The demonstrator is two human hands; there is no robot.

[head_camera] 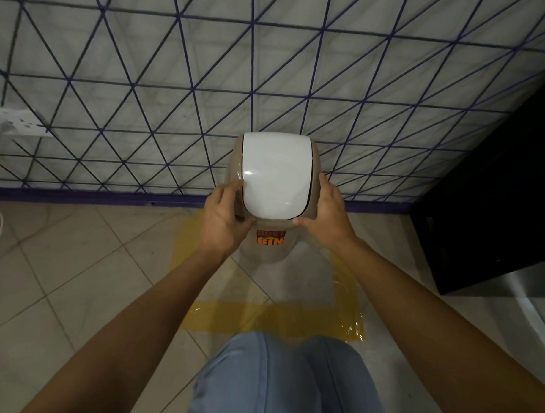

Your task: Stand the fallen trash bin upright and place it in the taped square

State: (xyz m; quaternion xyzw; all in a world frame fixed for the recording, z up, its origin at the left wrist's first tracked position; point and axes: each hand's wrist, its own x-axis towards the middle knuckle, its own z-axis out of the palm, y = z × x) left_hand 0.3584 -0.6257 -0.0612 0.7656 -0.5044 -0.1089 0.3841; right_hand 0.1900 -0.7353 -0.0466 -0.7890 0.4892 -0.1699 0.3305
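Between the hands point(273, 221), the trash bin point(268, 252) is beige with a glossy white lid point(277, 175) and an orange-and-black label point(270, 237) just below the thumbs. Beyond them the wall point(146, 78) is pale grey, crossed by dark purple lines in triangles. Beneath the forearms, yellow tape point(270, 319) edges pale cream floor tiles point(77, 276), near light blue trousers point(283, 383).

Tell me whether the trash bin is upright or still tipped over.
Upright: the trash bin shows its white lid on top, label reading level, both hands gripping its sides.
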